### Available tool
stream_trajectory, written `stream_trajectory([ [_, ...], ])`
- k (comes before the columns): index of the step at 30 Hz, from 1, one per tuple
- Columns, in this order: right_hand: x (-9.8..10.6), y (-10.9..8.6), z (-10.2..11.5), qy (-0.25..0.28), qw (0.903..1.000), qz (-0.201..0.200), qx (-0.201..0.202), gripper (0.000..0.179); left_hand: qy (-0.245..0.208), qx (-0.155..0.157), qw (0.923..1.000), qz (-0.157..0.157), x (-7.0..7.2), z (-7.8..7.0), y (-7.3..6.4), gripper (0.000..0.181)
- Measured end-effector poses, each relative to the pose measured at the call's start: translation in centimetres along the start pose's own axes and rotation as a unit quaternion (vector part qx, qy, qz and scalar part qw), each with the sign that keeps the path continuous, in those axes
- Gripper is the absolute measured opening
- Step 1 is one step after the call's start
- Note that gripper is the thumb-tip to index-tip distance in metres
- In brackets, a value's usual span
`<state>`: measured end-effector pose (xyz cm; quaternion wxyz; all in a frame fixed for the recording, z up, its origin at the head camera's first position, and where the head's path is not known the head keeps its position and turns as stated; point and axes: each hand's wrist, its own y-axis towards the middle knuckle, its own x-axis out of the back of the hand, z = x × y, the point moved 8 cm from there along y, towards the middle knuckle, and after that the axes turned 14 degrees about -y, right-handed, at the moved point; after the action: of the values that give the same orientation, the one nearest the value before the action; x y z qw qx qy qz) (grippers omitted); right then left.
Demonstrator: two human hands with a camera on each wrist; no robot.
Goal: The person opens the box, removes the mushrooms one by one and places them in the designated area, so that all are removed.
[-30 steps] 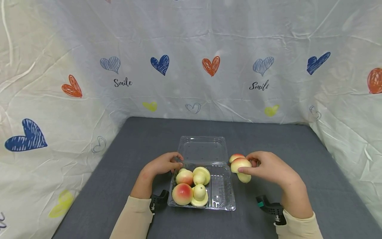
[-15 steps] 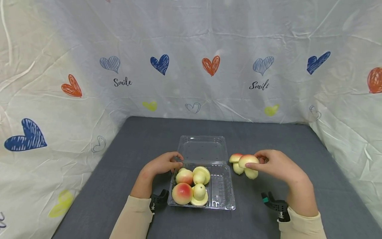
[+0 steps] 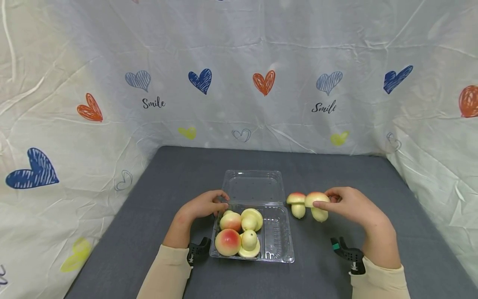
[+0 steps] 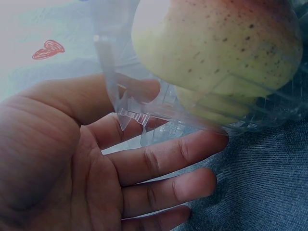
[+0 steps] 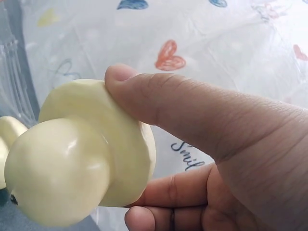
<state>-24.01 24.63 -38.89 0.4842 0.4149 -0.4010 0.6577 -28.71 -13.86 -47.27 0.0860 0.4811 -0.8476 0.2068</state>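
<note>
Hanging along the left and back, a heart-printed sheet [image 3: 52, 124] borders the grey-covered desk [image 3: 190, 170]. Next, the left hand [image 3: 205, 204] pinches the rear left corner of a clear clamshell container [image 3: 276, 243], its lid [image 3: 254, 187] open behind. Four model mushrooms [image 3: 228, 242] crowd its left side. Right of it, another mushroom [image 3: 297, 199] sits between the container and a red-topped mushroom [image 3: 316, 198], whose cap the right hand [image 3: 348, 204] pinches, thumb nearest. A black wrist mount [image 3: 348, 252] juts below.

The red-topped yellow mushroom [image 3: 315, 198] is held cap-up near the open clear box [image 3: 274, 236].
</note>
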Motion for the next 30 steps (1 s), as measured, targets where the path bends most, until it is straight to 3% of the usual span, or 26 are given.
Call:
stream_trajectory([
  [30, -1.3, 1.3, -3.2, -0.009, 0.9983, 0.01, -0.056, 0.073, 0.0, 0.003, 1.0, 0.003, -0.1, 0.0, 0.0, 0.029],
])
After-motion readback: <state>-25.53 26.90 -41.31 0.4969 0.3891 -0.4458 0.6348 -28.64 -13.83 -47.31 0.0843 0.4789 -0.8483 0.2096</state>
